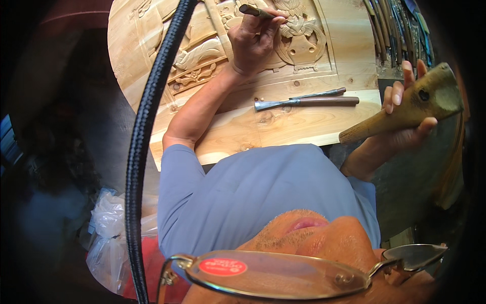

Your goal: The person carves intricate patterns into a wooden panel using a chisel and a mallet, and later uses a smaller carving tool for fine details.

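Note:
My left hand is closed round a carving chisel over the carved part of a pale wooden panel. Its handle end sticks out to the left of the fingers; the tip is hidden or too small to make out. A worn wooden mallet is in my right hand, raised beyond the panel's right edge, with fingers and thumb wrapped about it. The mallet's wide end points up and right, its narrow end down and left. Fruit-like, scroll and leaf shapes stand in relief on the panel.
Two chisels lie side by side on the panel's near, uncarved strip. Several long-handled tools stand packed at the far right. A black braided cable crosses the left side. Clear plastic bags sit at the lower left.

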`<state>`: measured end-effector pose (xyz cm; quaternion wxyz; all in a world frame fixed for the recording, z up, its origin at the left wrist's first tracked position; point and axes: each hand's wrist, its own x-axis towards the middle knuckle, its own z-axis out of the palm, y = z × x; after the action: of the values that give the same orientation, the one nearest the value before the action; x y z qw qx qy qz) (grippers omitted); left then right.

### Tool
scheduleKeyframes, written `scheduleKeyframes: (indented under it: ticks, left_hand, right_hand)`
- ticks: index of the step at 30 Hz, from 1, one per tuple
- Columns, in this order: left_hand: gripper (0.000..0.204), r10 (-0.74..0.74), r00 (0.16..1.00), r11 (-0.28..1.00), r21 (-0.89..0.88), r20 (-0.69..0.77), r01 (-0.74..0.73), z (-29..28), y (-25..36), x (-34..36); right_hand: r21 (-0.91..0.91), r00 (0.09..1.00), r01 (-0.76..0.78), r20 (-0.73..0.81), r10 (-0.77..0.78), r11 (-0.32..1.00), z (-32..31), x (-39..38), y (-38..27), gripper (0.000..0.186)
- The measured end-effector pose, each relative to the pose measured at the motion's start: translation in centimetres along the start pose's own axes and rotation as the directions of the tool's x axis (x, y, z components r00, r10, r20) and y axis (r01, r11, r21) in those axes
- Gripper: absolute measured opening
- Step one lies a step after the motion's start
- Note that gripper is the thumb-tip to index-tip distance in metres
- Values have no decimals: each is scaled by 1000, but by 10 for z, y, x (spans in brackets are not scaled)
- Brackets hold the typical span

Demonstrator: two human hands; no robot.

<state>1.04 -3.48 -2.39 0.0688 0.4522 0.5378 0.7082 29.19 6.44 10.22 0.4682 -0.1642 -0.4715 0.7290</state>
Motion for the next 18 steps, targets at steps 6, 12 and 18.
scheduleKeyframes:
  ticks: [6, 12, 18]
  left_hand:
    - [9, -323, 946, 939, 135, 40, 315, -3, 9, -12]
    - [10, -330, 941, 944, 11, 75, 331, -1, 4, -11]
    - [12, -279, 956, 959, -18, 89, 282, 1, 2, -12]
  right_hand:
    - [-159, 985, -149, -109, 133, 976, 8, 2, 18, 102]
    - [-163, 985, -148, -108, 132, 975, 3, 3, 26, 96]
    - [-178, 987, -136, -107, 118, 975, -1, -2, 33, 96]
